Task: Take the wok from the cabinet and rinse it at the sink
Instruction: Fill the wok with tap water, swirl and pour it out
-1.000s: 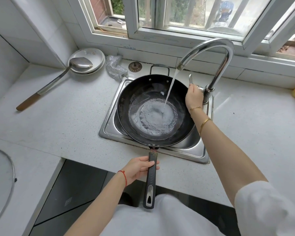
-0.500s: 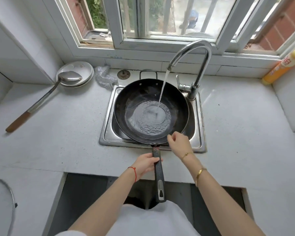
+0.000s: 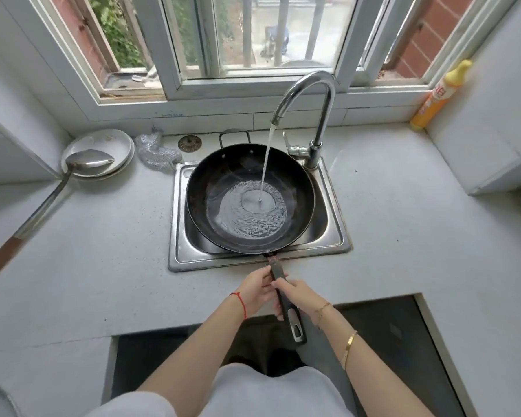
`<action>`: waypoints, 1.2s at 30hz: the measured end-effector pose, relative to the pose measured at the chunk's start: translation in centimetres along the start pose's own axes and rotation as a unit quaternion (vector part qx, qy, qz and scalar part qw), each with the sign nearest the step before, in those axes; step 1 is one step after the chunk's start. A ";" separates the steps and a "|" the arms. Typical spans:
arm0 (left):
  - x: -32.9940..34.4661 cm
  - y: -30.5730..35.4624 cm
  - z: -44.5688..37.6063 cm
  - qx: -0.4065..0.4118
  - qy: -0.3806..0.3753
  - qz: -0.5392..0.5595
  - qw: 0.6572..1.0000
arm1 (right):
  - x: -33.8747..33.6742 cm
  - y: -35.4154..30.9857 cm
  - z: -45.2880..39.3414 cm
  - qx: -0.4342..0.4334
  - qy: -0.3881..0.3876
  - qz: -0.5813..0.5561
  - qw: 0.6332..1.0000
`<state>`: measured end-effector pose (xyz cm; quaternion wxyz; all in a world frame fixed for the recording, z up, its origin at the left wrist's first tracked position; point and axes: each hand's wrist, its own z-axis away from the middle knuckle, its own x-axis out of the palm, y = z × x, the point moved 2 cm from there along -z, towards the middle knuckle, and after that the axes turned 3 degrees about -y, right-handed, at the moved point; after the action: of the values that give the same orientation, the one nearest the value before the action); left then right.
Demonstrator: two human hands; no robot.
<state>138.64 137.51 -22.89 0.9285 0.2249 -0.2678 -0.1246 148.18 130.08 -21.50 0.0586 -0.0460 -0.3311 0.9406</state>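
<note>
Steel sink (image 3: 333,233): its basin is lying mostly hidden under the wok, only the rim and corners showing.
Hidden: the left hand's fingers are disappearing behind the handle; the ladle's wooden end is running out of frame at the left edge; something round at the bottom left corner is being cut off and is too blurred to make out.
Hard to read: the label on the yellow bottle (image 3: 438,96) is too small to tell.
Around: a faucet (image 3: 309,97) is pouring a stream of water into the wok's middle, where a shallow pool is rippling; a scrubber (image 3: 157,152) and a drain strainer (image 3: 189,143) are lying just behind the sink; a ladle (image 3: 88,162) is resting its bowl on stacked plates (image 3: 115,145) on the worktop (image 3: 403,224) at the left.
Wok (image 3: 223,182): sitting in the sink, its rim filling most of the basin, opening facing up.
Axis: the long handle (image 3: 292,320) is pointing toward the person, past the sink's near rim and over the worktop edge; the small loop handle is pointing toward the window.
Left hand (image 3: 257,291): curling around the handle near the wok.
Right hand (image 3: 303,297): closing over the handle just beside the left, thumb on top.
</note>
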 end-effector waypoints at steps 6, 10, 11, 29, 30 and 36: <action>0.5 0.2 -0.5 -0.011 -0.014 0.009 1.000 | 1.0 1.3 0.3 -0.001 0.035 -0.002 0.999; 1.3 0.3 -0.6 -0.002 -0.024 0.031 0.999 | 2.0 1.8 0.0 -0.039 0.139 0.041 0.989; 1.3 0.2 -0.7 0.004 -0.022 0.034 0.999 | 2.3 1.9 0.1 -0.046 0.164 0.047 0.984; 2.7 -0.3 1.7 0.053 -0.044 0.008 0.998 | 3.1 3.5 1.9 -0.134 0.247 0.067 0.957; 2.9 -0.3 1.7 0.058 -0.033 0.001 0.998 | 2.9 3.4 2.0 -0.138 0.242 0.065 0.958; 3.4 -0.6 1.5 0.108 0.041 -0.083 0.990 | 2.0 2.9 2.4 -0.137 0.178 0.001 0.975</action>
<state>140.56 135.25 -20.50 0.8955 0.3505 -0.2215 -0.1618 145.66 126.61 -21.52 0.1089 -0.2200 -0.4412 0.8632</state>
